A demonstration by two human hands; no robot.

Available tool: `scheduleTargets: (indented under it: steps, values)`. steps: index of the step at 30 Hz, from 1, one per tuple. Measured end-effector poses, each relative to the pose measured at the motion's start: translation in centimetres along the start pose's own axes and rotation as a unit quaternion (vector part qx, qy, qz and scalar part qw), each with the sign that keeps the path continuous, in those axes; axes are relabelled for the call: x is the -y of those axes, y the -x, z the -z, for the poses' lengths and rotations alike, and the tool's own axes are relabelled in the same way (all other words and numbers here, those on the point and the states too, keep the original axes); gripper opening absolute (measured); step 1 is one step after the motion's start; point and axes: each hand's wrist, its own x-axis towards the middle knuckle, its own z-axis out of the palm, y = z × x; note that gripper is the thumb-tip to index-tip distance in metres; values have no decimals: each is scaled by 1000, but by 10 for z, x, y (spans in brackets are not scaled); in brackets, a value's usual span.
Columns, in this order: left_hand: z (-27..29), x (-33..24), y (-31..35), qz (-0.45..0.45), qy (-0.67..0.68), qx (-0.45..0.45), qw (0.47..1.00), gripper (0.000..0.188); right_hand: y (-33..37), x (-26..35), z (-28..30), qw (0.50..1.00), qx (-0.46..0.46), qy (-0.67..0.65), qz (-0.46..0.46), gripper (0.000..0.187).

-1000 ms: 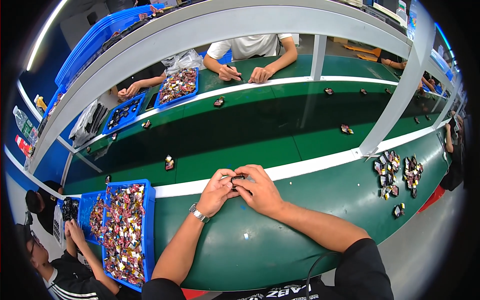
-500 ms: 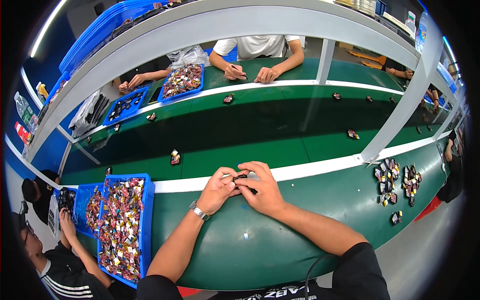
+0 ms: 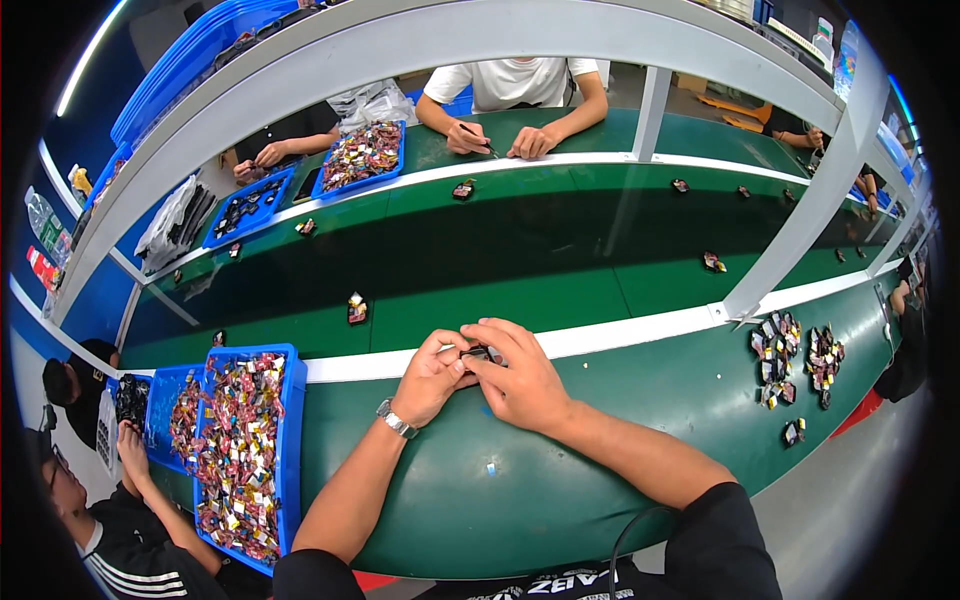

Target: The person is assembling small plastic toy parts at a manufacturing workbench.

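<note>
Both my hands meet over the green bench, near the white rail. Between their fingertips is a small black plastic part [image 3: 484, 354], mostly covered by the fingers. My left hand [image 3: 430, 380], with a metal-banded watch on its wrist, pinches the part from the left. My right hand [image 3: 522, 382] closes over it from the right, its fingers lying across the top. What else the part carries is hidden. To the left of my left forearm stands a blue tray [image 3: 292, 440] heaped with small red, yellow and white wired pieces.
Beyond the white rail [image 3: 620, 330] a green conveyor belt [image 3: 520, 310] carries scattered small assemblies, one [image 3: 357, 308] near the rail. Clusters of black assemblies [image 3: 775, 355] lie on the bench at right. A grey frame post [image 3: 810, 200] rises there. Co-workers sit opposite and at left.
My right fingers have folded further over the black part, and both hands have shifted slightly left. The assemblies on the belt have moved a little to the right.
</note>
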Motion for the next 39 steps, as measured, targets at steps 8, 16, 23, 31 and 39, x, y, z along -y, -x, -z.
scheduleTargets:
  steps: [8,16,23,31,39]
  values:
    - [1,1,0,-18,20,9,1000,18,5,-5,-1,999,-24,-22,-29,23]
    - [4,0,0,9,28,5,1000,19,6,-6,-3,998,-19,-42,-39,24]
    - [5,0,-1,-10,33,29,999,18,1,2,4,1000,5,-16,-19,22]
    - [11,3,1,-7,49,18,999,19,3,-3,1,1000,-26,-7,-11,19]
    - [8,2,0,-6,43,21,999,19,5,-5,-2,999,-21,-29,-29,20]
